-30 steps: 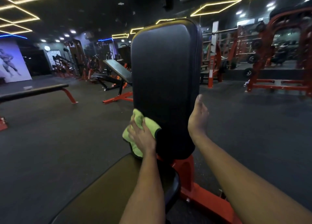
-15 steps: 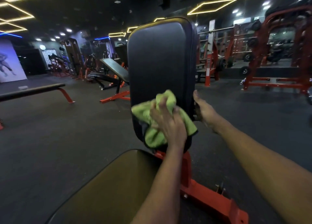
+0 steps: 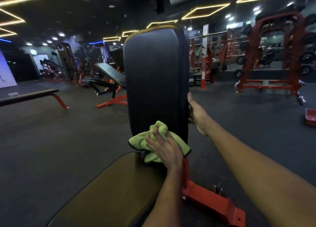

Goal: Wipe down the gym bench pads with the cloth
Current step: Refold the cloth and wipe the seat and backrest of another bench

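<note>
Left grip (image 3: pixel 164 149) — fingers curled into the bunched green cloth (image 3: pixel 138 142), pressing it against the lower front of the upright back pad (image 3: pixel 153 76). The cloth spills out to the left of this grip and below it, with one dark-edged corner to its right. Right grip (image 3: pixel 196 114) sits on the pad's right edge, up and to the right of the left grip — thumb along the edge, fingers wrapped behind the pad, out of sight. Seat pad (image 3: pixel 111 189) lies just below the left grip. Red frame (image 3: pixel 210 199) stands below and right of it, on the dark floor (image 3: pixel 51 141).
</note>
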{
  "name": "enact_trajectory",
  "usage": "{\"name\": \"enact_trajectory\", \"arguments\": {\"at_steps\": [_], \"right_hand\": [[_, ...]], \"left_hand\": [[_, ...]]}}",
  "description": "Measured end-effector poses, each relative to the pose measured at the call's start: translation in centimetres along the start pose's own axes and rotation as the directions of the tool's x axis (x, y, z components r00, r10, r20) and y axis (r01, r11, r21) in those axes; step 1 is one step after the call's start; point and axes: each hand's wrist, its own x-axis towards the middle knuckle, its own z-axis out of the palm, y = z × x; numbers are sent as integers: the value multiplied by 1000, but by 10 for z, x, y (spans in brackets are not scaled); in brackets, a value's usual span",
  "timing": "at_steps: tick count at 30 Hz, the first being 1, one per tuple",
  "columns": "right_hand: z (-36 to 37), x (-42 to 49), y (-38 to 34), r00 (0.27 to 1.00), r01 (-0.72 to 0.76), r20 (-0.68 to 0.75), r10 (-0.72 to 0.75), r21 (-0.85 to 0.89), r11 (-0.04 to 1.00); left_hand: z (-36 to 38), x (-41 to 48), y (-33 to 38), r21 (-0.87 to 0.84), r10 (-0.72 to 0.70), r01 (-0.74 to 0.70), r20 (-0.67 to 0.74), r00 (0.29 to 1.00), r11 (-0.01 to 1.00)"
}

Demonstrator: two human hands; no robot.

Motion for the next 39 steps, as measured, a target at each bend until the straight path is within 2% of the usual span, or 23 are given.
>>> {"name": "enact_trajectory", "arguments": {"at_steps": [3, 6, 8, 11, 13, 15, 17, 18, 19, 21, 24, 26, 28, 31, 33, 35, 37, 39], "right_hand": [[8, 3, 3, 997, 23, -73, -17, 77, 997], [21, 8, 6, 973, 127, -215, -88, 175, 976], [35, 10, 11, 936, 150, -340, -90, 156, 976], [52, 6, 14, 869, 166, -487, -82, 133, 977], [55, 1, 11, 833, 181, -544, -98, 102, 978], [56, 0, 12, 816, 192, -566, -117, 76, 978], [57, 0, 14, 797, 201, -585, -149, 24, 979], [58, 1, 15, 785, 197, -598, -160, -3, 980], [59, 2, 15, 770, 198, -616, -169, -21, 980], [60, 2, 16, 741, 207, -644, -192, -54, 977], [60, 5, 20, 707, 207, -672, -220, -101, 973], [59, 9, 20, 696, 202, -684, -219, -106, 974], [58, 13, 22, 706, 186, -678, -204, -100, 977], [54, 11, 13, 741, 96, -658, -135, -95, 991], [49, 17, -17, 746, 108, -652, -136, -83, 991], [49, 27, -62, 732, 212, -650, -202, -65, 975], [53, 35, -96, 693, 261, -675, -253, -92, 961], [57, 36, -103, 654, 265, -702, -282, -136, 955]], "left_hand": [[4, 52, 33, -27, -2, 1, -39, 999, 1000], [0, 102, 45, 9, 179, -178, -43, 983, 984], [-5, 118, 31, -22, 286, -286, -31, 958, 958], [-8, 124, 1, -96, 301, -306, -62, 952, 947], [-8, 135, -11, -112, 199, -214, -126, 972, 970], [-15, 151, -32, -154, -12, -8, -129, 992, 988], [-25, 161, -65, -254, -283, 274, -1, 959, 928], [-28, 164, -86, -273, -371, 382, 94, 924, 883], [-31, 166, -101, -264, -424, 460, 182, 887, 848], [-32, 165, -116, -237, -468, 520, 243, 850, 821], [-34, 168, -96, -226, -396, 432, 188, 899, 873], [-38, 193, -61, -240, -246, 289, 191, 950, 927], [-36, 241, -11, -307, -13, 68, 176, 984, 949], [-35, 290, 65, -294, 188, -126, 193, 963, 948], [-33, 290, 70, -323, 215, -142, 201, 956, 936], [-33, 276, 32, -400, 165, -64, 223, 961, 914], [-36, 258, -10, -367, 89, 24, 288, 953, 930], [-40, 249, -22, -311, 14, 99, 341, 940, 945]]}}
